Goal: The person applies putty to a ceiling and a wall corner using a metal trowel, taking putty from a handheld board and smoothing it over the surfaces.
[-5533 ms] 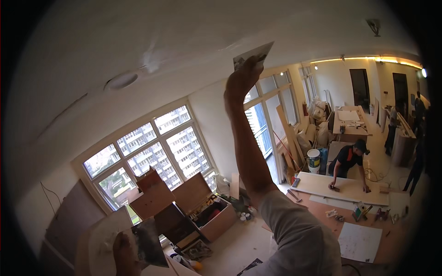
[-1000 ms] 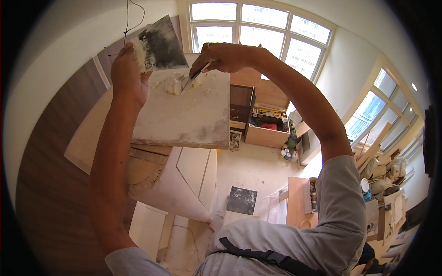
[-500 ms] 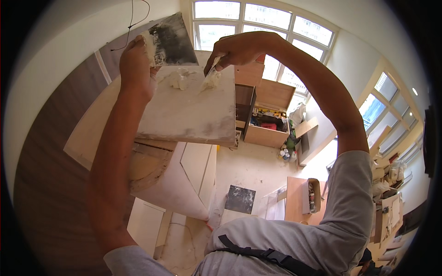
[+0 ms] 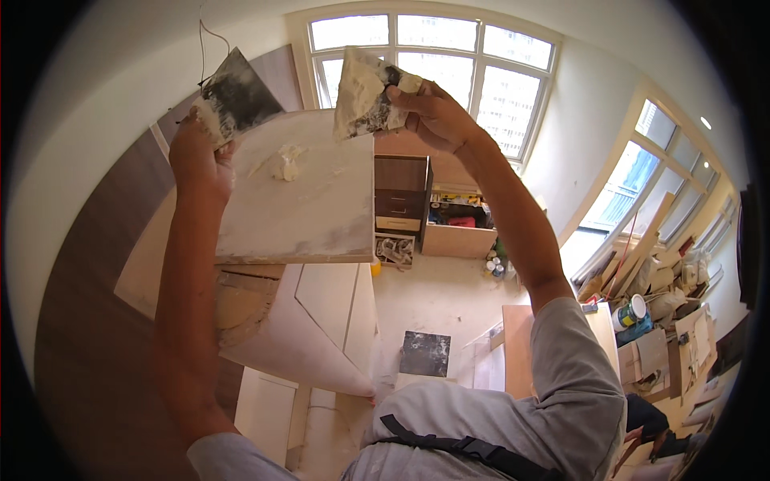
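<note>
My left hand (image 4: 200, 156) is closed on the edge of a dark, flat square spreader (image 4: 245, 94), its near edge caked with cream putty. My right hand (image 4: 437, 116) pinches a second flat spreader (image 4: 365, 96), its face thickly smeared with the same putty and dark patches showing through. Both are raised above a pale board (image 4: 301, 212) with grey smudges. On that board sits a small lump of putty (image 4: 287, 163), touched by neither hand.
An open wooden box (image 4: 459, 239) of tools stands beyond the board, beside a drawer unit (image 4: 401, 188). A dark square plate (image 4: 426, 353) lies below. At right are a wooden tabletop (image 4: 517, 345), a paint bucket (image 4: 630, 313), stacked planks and another person's dark clothing (image 4: 646, 415).
My right hand has lifted its spreader off the board and turned its putty-covered face into view. My left hand has shifted left and lower with its spreader. The view has turned somewhat.
</note>
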The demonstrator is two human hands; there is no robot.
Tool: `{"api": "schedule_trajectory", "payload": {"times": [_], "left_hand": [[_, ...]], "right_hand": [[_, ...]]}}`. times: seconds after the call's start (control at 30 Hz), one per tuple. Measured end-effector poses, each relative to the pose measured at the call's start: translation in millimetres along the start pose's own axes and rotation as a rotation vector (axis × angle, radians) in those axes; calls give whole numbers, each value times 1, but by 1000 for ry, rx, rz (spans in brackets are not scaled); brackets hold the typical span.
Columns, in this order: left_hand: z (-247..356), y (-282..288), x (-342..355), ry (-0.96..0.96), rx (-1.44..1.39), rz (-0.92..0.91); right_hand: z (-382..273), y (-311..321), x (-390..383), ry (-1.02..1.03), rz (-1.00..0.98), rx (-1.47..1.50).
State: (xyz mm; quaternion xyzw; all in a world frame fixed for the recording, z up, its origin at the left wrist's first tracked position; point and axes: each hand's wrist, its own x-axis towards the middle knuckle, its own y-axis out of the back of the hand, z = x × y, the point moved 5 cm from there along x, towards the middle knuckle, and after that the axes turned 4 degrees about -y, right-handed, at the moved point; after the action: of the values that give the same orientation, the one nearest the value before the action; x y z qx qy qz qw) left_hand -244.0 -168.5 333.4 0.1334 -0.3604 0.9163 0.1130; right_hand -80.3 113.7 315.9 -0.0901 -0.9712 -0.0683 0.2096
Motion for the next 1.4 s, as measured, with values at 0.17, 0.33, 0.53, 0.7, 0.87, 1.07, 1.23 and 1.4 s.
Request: {"api": "schedule_trajectory", "payload": {"times": [0.17, 0.33, 0.53, 0.7, 0.87, 1.07, 1.23, 1.4], "left_hand": [[22, -2, -31, -186, 284, -267], [44, 11, -184, -748, 990, -417], [-154, 23, -311, 365, 262, -284], [-298, 51, -373, 636, 50, -11], [-342, 46, -423, 814, -47, -44], [-350, 45, -444, 839, -33, -12], [-355, 58, -450, 867, 13, 40], [-358, 77, -456, 908, 115, 97]], "right_hand": [[3, 1, -71, 124, 194, 623], [35, 9, -165, 109, 263, 697], [105, 16, -286, 59, 491, 854], [158, 12, -387, 154, 696, 346], [154, -14, -425, 334, 564, -377], [157, -22, -450, 169, 435, -691], [179, -25, -460, -38, 478, -720], [194, -25, -463, -158, 473, -732]]}}
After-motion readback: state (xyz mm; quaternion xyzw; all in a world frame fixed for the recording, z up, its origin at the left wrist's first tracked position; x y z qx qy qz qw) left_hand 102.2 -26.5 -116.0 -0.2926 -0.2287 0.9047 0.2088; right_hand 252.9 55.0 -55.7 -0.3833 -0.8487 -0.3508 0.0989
